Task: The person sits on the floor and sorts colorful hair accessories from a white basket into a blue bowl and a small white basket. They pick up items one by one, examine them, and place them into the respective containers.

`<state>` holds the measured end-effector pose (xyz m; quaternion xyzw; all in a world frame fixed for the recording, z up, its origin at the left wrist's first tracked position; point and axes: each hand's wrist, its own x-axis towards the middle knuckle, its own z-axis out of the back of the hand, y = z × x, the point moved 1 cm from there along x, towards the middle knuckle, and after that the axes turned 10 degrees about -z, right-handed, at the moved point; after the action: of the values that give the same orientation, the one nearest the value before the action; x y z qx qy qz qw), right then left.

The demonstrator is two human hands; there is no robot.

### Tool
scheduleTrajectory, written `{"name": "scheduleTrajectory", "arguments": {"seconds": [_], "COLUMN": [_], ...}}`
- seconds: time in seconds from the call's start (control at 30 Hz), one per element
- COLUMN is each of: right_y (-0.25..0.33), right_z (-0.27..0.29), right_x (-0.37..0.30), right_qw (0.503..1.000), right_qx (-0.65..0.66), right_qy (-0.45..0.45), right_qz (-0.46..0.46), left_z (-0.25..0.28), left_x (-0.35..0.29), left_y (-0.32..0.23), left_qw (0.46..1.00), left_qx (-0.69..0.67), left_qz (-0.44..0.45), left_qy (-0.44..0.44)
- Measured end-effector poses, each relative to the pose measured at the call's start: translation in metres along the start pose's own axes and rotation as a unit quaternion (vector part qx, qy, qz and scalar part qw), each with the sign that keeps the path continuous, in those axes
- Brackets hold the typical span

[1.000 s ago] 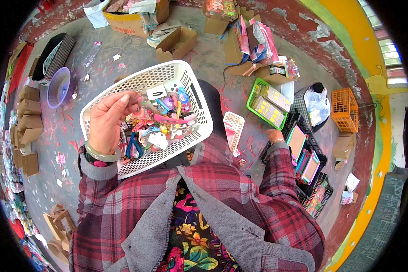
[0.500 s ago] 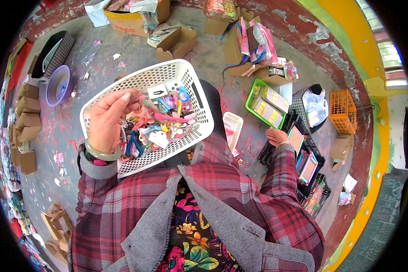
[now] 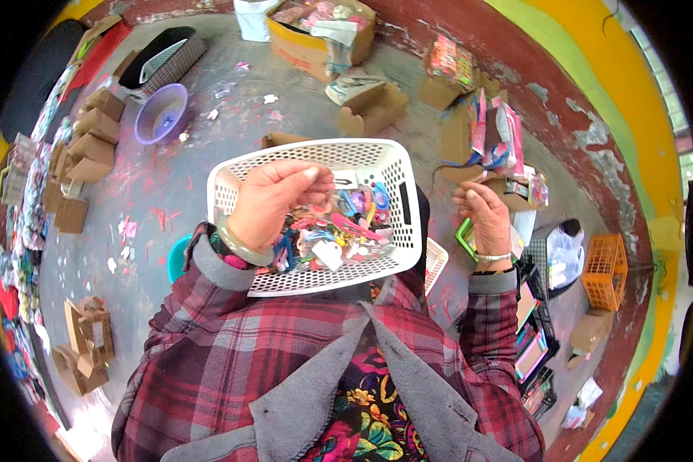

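Observation:
A white plastic basket [image 3: 405, 245] with a pierced wall stands across my lap. In it lies a heap of small colourful hair clips [image 3: 359, 229], with a long pink clip and white cards among them. My left hand [image 3: 273, 202] hangs over the basket's left part, thumb and fingers pinched together; anything between them is too small to make out. To the right of the basket, my right hand [image 3: 485, 217] is raised with its fingers curled in toward the thumb. What it may hold does not show. It partly covers a green crate [image 3: 465, 237].
On the right floor stand black crates [image 3: 545, 339] and an orange crate [image 3: 604, 271]. Cardboard boxes [image 3: 373, 109] lie ahead, beside a large filled carton [image 3: 300, 54]. A purple basin [image 3: 162, 114] sits at the left. A pink-and-white small basket [image 3: 436, 260] is by my leg.
My right hand has risen from beside the green crate and come closer to the basket, its fingers curled. The view has swung left. My left hand stays pinched over the basket.

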<state>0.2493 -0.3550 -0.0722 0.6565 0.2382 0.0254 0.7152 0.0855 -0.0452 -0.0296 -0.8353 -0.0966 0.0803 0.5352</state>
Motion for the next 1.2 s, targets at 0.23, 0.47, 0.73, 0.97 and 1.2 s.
{"name": "scheduleTrajectory", "arguments": {"seconds": [0.23, 0.47, 0.73, 0.97, 1.2], "right_y": [0.052, 0.043, 0.04, 0.042, 0.037], "right_z": [-0.136, -0.166, -0.168, -0.168, -0.165], "right_x": [-0.019, -0.02, -0.024, -0.025, -0.022], "right_qw": [0.972, 0.969, 0.976, 0.975, 0.97], "right_qx": [-0.041, 0.004, 0.02, 0.058, 0.002], "right_qy": [0.232, 0.244, 0.209, 0.202, 0.21], "right_qz": [0.008, 0.038, 0.05, 0.077, 0.121], "left_z": [-0.003, -0.007, -0.004, -0.002, 0.0], "left_x": [-0.002, -0.004, -0.003, -0.002, -0.001], "left_y": [0.001, 0.001, -0.001, -0.002, 0.003], "left_qw": [0.999, 0.999, 0.999, 0.999, 0.998], "left_qx": [0.02, 0.022, 0.023, 0.013, -0.011], "left_qz": [-0.024, -0.009, 0.032, 0.047, 0.054], "left_qy": [-0.027, -0.028, -0.023, -0.017, -0.024]}}
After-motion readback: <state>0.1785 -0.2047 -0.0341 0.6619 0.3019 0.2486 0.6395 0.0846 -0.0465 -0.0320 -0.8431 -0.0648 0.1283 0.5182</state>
